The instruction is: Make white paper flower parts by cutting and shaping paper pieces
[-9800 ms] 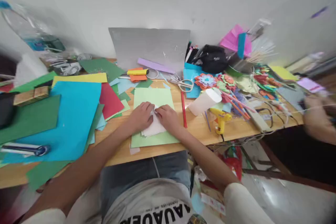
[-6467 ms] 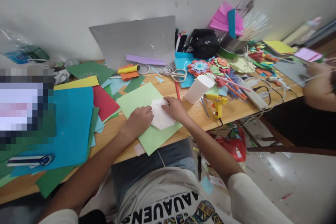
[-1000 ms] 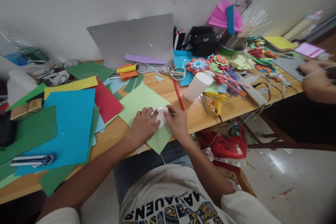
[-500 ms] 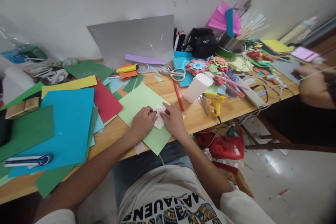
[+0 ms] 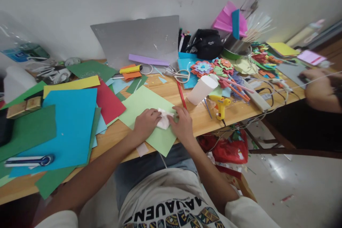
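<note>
A small crumpled white tissue (image 5: 163, 122) lies over a light green paper sheet (image 5: 144, 100) at the table's front edge. On its left side, my left hand (image 5: 146, 124) grips it with fingers closed. My right hand (image 5: 182, 124) pinches it from the right, with thumb and index finger at its edge. The fingertips hide parts of the tissue. Behind my right hand lies a red strip (image 5: 181, 94), and a white paper roll (image 5: 201, 91) stands tilted beside a yellow glue gun (image 5: 220, 106).
Coloured sheets (image 5: 72, 124) and a blue-and-white tool (image 5: 29, 161) cover the left. Scissors (image 5: 181, 75), paper flowers (image 5: 203, 67) and a power strip (image 5: 256, 96) lie behind and right. Another person's hand (image 5: 319, 85) is at far right.
My right hand has moved slightly right, away from my left hand. The white tissue between them looks more spread, with its folds changed.
</note>
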`<state>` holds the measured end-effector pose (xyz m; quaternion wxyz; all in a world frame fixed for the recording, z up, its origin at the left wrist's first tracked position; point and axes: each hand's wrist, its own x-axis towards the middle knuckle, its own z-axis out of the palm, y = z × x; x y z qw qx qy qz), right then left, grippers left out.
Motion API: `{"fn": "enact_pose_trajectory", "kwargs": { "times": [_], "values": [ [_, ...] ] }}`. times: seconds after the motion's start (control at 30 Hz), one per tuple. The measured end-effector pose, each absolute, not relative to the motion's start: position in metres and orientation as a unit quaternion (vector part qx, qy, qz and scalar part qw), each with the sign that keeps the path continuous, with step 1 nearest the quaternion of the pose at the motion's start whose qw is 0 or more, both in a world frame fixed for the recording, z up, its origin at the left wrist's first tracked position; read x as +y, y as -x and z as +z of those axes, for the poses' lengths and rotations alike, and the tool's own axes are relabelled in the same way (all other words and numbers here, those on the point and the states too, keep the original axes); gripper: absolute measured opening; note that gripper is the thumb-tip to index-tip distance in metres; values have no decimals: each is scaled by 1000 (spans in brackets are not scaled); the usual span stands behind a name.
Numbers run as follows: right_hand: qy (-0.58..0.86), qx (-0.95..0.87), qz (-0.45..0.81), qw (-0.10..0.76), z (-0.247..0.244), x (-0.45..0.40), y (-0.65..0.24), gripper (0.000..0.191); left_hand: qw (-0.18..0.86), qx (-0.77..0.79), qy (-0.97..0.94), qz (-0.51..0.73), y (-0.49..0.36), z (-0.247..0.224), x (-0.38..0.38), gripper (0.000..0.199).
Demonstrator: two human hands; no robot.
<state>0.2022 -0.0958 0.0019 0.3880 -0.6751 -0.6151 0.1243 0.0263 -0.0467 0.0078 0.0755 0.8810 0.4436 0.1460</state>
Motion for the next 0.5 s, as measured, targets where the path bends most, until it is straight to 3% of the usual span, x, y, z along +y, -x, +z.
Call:
{"fn": "enact_pose_trajectory", "kwargs": {
  "times": [0.13,0.27,0.5],
  "values": [
    [688,-594,146,391,-1,-94,-201,16,95,432,-884,152,-24,8,-45,28],
    [667,-623,80,401,-3,-88,-193,23,127,416,-887,157,-21,12,-42,31],
    [611,-720,92,316,2,-91,-193,27,145,434,-875,157,-24,12,-41,35]
  ]
}}
